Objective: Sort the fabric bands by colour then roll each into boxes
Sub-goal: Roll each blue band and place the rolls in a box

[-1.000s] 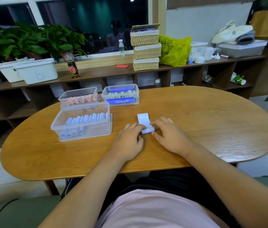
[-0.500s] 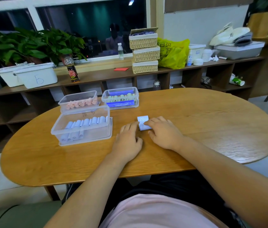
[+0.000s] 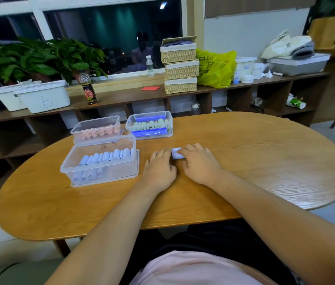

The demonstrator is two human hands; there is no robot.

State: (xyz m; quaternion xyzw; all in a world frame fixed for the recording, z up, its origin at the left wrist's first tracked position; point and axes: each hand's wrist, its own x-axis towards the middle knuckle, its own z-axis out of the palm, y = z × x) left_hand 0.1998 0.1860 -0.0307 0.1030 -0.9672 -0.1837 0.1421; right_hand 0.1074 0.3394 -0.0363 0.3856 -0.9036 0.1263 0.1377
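Observation:
A pale blue fabric band [image 3: 176, 155] lies on the wooden table [image 3: 265, 161], rolled up into a short roll. My left hand [image 3: 159, 169] lies flat with its fingertips against the roll's left end. My right hand [image 3: 199, 163] rests over the roll's right part with fingers stretched forward, hiding that end. Left of my hands stands a clear box [image 3: 66, 170] with several pale blue rolls. Behind it sit a clear box [image 3: 94, 121] of pink rolls and a clear box [image 3: 148, 114] of pale green rolls with blue pieces.
Behind the table runs a low wooden shelf [image 3: 121, 97] with white tubs [image 3: 43, 98], a dark bottle [image 3: 88, 89], stacked wicker baskets [image 3: 180, 66] and a yellow bag [image 3: 215, 68]. Potted plants [image 3: 39, 58] stand at the window.
The flat tail of the band with its printed number has been wound in; only a roll shows. Both hands have slid forward across the table with it.

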